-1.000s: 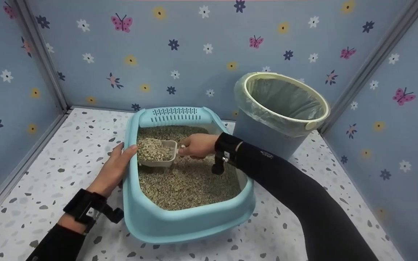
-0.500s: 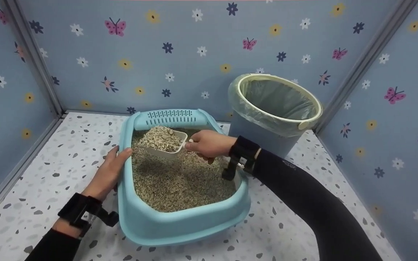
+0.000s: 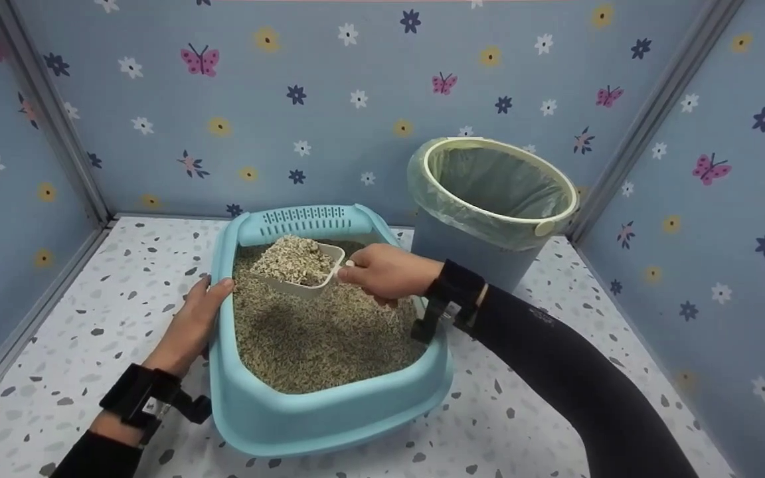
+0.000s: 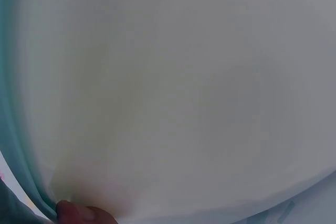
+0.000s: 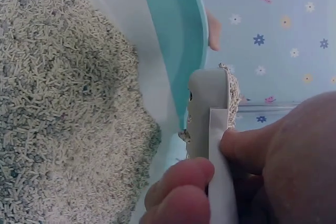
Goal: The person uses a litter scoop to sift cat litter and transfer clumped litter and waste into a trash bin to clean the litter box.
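Note:
A light blue litter box (image 3: 329,418) holds a bed of pellet litter (image 3: 316,345). At its left rim, my left hand (image 3: 186,325) grips the edge, thumb on top and fingers down the outside. In the left wrist view a fingertip (image 4: 79,213) shows beside the box's pale wall. My right hand (image 3: 396,269) holds a white litter scoop (image 3: 303,289) by its handle, thumb along the top. Heaped litter (image 3: 296,259) fills the scoop, which hangs above the bed near the box's back. From the right wrist, the scoop appears from its underside, fingers wrapped round the handle.
A blue bin (image 3: 469,245) with a clear bag folded over its cream rim stands behind and right of the box. Flower-patterned panels (image 3: 329,119) enclose the back and sides. The speckled white surface (image 3: 515,392) extends round the box.
My right hand has lifted the loaded scoop up off the litter and tilted it slightly. The left hand stays at the rim. The head view has shifted a little.

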Action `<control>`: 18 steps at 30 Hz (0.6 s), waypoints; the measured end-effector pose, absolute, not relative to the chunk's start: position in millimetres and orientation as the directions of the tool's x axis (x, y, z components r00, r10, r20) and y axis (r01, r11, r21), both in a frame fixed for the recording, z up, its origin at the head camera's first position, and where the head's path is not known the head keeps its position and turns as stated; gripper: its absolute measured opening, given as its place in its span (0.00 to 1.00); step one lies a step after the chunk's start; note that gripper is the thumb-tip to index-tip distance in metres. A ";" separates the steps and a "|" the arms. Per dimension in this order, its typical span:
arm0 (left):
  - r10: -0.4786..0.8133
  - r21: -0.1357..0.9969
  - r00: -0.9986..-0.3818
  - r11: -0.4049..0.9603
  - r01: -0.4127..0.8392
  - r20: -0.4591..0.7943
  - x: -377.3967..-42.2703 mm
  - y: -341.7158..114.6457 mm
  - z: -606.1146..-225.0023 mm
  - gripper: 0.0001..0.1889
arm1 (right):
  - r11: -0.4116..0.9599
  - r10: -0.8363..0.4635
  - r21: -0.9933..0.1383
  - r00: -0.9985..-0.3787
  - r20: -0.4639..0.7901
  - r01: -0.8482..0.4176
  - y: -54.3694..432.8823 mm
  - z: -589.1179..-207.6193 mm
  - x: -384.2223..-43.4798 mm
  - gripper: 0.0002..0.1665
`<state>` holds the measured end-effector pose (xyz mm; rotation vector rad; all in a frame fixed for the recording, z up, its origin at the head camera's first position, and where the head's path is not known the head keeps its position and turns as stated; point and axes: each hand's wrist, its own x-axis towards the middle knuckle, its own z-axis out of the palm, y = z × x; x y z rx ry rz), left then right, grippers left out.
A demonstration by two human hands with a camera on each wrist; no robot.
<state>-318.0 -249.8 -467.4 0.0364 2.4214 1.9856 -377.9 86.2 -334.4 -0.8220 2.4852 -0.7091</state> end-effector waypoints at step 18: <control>0.047 0.976 -0.999 0.216 -0.016 -0.026 -318.5 -249.6 -462.7 0.48 | 0.732 -0.602 -0.515 -0.777 -0.184 -0.445 138.4 -303.6 -358.8 0.24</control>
